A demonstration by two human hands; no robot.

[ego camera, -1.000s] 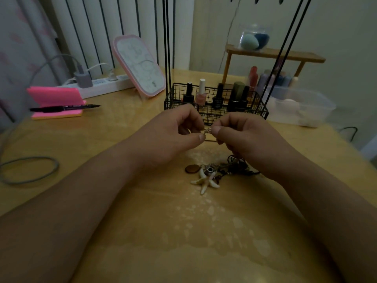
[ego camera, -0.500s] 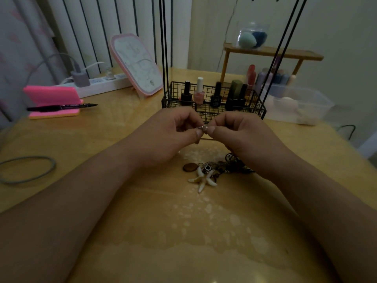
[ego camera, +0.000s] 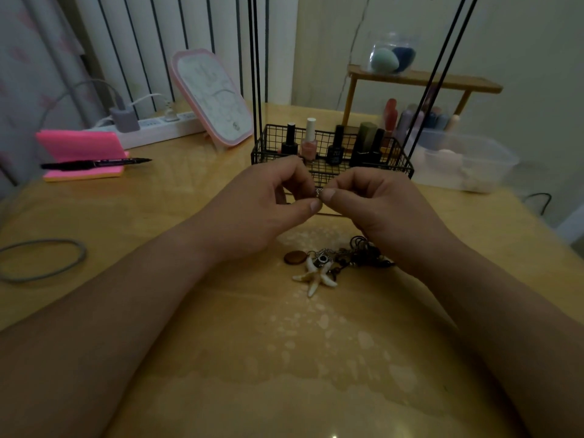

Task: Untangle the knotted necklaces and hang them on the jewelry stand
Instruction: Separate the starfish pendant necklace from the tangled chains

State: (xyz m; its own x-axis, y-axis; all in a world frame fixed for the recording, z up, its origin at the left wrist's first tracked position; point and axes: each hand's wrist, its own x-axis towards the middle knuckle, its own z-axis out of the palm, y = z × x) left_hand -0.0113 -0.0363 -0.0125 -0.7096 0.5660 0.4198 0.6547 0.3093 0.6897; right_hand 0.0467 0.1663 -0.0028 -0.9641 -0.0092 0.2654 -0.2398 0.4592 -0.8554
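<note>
Untangling step in hand. Left hand (ego camera: 268, 200) and right hand (ego camera: 373, 203) raised above table (ego camera: 189, 216), each pinching same small silver bit (ego camera: 318, 191) between thumb and fingertip (clasp or knot, too small to tell). Necklace tangle (ego camera: 350, 257) lies on table under right hand, starfish pendant (ego camera: 316, 276) at near edge. Jewelry stand (ego camera: 396, 156) just behind hands, none visibly hung yet. Next move, my guess: gentle teasing apart at pinch, no yanking.
</note>
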